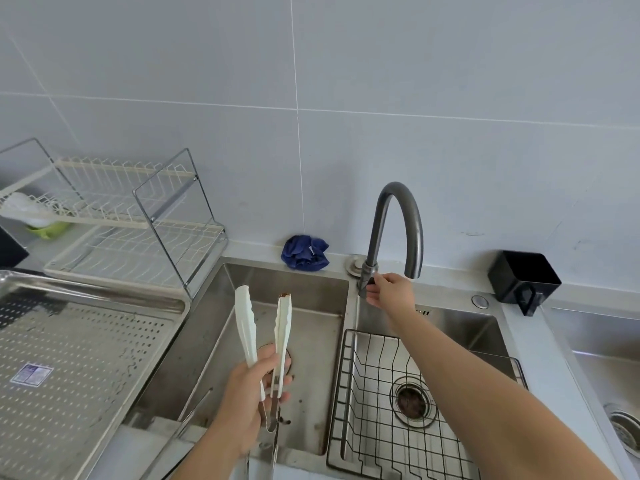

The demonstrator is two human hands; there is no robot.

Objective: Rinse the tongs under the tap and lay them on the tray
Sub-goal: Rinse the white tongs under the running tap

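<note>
At tap, right hand perhaps hiding lever, left hand gripping tongs

Two bare arms, two bare hands
The left hand and right hand are bare; both arms are bare as far as they show.

Couldn't read a single word anywhere, tbh. Spotted just one small sticker with a bluish patch, stuck on the perforated steel tray, but way too blurry to make out letters or numbers.
</note>
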